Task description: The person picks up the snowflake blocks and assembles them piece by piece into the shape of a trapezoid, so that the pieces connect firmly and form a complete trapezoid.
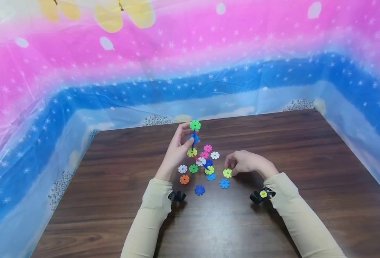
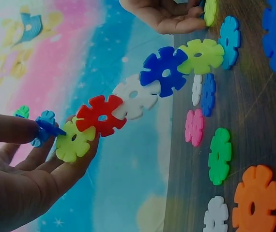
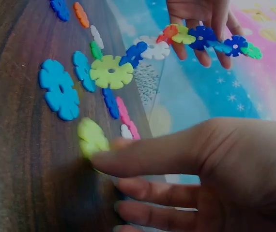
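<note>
My left hand (image 1: 175,152) grips a chain of notched plastic snowflake discs slotted together, its thumb and fingers pinching near the blue discs (image 2: 45,129). Along the chain in the left wrist view come a yellow-green disc (image 2: 69,145), a red disc (image 2: 92,115), a white disc (image 2: 138,104), a dark blue disc (image 2: 155,72) and a yellow-green end disc (image 2: 208,55). A green disc (image 1: 195,125) tops the chain. To the right, my right hand (image 1: 248,164) pinches a loose yellow-green disc (image 3: 92,137) between thumb and fingers, low over the table.
Loose discs lie on the brown wooden table (image 1: 112,172): an orange one (image 1: 184,182), a green one (image 1: 193,170), a dark blue one (image 1: 199,192), a light blue one (image 1: 224,186), and several white, pink and blue ones. A patterned cloth (image 1: 183,82) hangs behind the table.
</note>
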Demonstrator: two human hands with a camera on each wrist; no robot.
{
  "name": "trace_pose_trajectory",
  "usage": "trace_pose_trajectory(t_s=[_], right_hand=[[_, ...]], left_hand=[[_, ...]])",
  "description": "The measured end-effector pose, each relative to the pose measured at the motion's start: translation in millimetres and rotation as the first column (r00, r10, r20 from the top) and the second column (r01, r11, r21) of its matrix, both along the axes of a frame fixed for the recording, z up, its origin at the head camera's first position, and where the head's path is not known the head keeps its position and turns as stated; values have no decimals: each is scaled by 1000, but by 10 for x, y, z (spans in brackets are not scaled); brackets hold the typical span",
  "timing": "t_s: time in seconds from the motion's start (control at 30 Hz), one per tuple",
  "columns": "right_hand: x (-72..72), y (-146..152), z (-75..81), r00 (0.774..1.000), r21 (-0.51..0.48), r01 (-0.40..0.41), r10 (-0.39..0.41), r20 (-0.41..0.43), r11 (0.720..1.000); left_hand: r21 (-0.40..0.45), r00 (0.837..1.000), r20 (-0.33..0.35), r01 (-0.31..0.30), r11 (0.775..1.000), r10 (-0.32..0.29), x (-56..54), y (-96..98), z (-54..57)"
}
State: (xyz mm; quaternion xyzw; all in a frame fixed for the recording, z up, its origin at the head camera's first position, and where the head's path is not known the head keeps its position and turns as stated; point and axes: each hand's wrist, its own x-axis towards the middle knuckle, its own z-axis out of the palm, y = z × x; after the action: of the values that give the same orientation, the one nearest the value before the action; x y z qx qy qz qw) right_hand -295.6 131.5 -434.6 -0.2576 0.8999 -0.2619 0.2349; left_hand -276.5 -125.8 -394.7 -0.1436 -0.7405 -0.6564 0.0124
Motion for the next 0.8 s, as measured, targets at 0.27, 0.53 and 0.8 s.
trace_pose_trajectory(t_s=[0.27,0.53,0.8], right_hand=[[17,-9,26,997,-13,-73,74,20,997],[25,-35,47,994,-30,-109,109,21,994],[57,-5,49,992,-35,-110,112,59,993]], left_hand=[[26,996,83,6,1000,-8,7,-30,19],[47,994,113,-15,999,10,-9,-65,0],[-2,995,81,-50,999,50,-20,-59,-14]])
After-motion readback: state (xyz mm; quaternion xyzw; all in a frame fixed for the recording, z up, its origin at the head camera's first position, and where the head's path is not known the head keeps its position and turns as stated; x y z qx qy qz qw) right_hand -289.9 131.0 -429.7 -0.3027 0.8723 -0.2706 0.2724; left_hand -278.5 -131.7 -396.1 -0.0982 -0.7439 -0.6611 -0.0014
